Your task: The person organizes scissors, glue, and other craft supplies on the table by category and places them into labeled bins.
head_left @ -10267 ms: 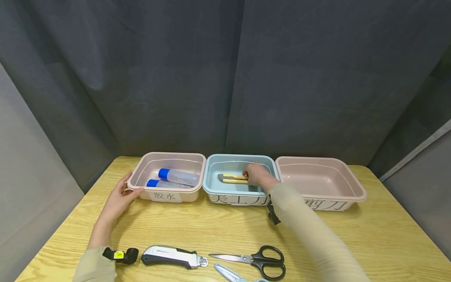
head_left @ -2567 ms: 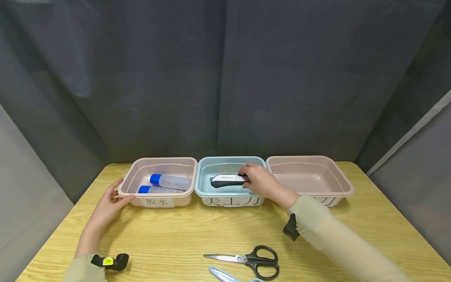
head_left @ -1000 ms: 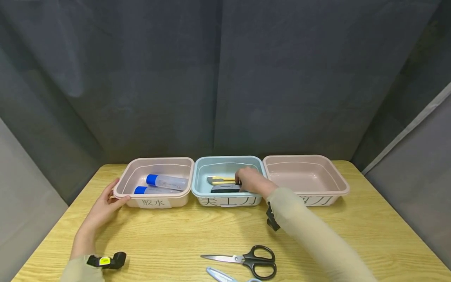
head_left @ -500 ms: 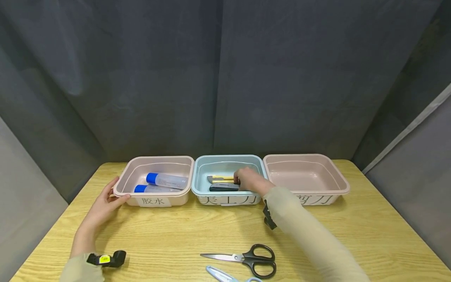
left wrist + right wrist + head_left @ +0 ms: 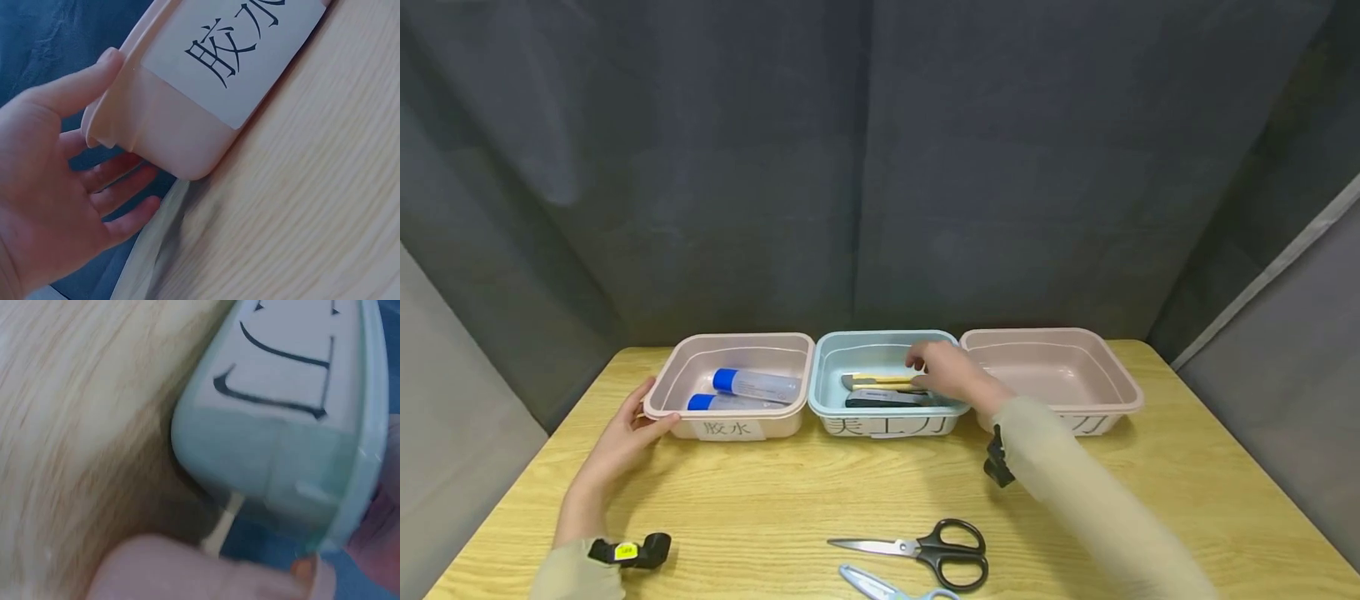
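Observation:
My left hand [image 5: 621, 433] holds the corner of the left pink bin [image 5: 797, 425], thumb on the front rim [image 5: 122, 62] and the other fingers round its side. Two clear glue bottles [image 5: 767, 387] with blue caps lie in that bin. Over the right end of the middle blue bin [image 5: 831, 412], my right hand [image 5: 951, 371] hovers with loosely bent fingers and nothing in them. A silver-and-black utility knife [image 5: 887, 398] and a yellow utility knife [image 5: 880, 382] lie side by side in the blue bin. The right wrist view shows little of the right hand [image 5: 381, 531].
A right pink bin [image 5: 1120, 396] stands beside the blue one; no contents show. Black-handled scissors [image 5: 925, 548] lie on the wooden table [image 5: 760, 500] near the front, with light-blue scissors [image 5: 880, 583] partly cut off below. Dark curtains [image 5: 865, 167] hang behind the bins.
My right hand put the silver-and-black utility knife from the table into the blue bin, beside the yellow one. It has just let go and risen slightly to the right. The left hand stays put.

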Available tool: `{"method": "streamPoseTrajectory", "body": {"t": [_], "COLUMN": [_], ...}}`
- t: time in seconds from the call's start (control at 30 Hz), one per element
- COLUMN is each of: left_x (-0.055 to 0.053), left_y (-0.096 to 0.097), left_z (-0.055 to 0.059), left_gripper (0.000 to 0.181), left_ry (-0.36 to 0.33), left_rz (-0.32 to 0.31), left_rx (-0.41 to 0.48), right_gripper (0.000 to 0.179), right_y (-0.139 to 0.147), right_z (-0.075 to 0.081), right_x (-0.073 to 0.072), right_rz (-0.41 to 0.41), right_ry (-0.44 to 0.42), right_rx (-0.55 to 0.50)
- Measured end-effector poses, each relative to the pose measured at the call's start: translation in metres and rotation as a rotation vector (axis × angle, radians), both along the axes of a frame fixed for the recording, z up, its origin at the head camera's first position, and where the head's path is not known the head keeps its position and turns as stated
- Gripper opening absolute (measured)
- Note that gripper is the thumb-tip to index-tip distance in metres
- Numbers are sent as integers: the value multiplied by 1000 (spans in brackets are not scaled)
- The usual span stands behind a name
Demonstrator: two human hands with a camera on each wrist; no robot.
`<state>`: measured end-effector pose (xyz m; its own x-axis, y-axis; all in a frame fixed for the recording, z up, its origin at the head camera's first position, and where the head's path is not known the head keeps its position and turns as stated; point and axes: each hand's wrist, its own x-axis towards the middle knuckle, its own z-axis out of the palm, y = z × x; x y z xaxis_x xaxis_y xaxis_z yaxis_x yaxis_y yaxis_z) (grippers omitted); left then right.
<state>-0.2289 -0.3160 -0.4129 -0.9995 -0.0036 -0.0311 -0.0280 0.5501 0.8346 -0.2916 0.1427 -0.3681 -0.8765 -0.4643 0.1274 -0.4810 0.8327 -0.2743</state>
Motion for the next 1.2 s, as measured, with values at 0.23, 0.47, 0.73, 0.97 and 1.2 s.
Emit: {"method": "streamPoseTrajectory", "body": {"t": [0.23,0.47,0.73,0.97,1.2], "left_x": [4,3,7,9,11], "left_y": [4,7,16,19,28], "left_z": [5,10,18,25,33], "left_gripper": [92,97,95,96,81], "left_ry": [15,35,45,92,233], "left_rz": [3,-1,42,62,107], "left_rx": [-28,-111,-216,-364,-461], "right_gripper": [17,24,51,73,84], "right_y": [21,56,99,133,160], "right_z": [11,16,15,4,-1], "right_x": [14,32,53,70,79], "right_rz": [58,-11,-122,-131,-153], "right_ry": [141,206,217,224,290], "right_rx": [-51,-104,-136,-133,-97]}}
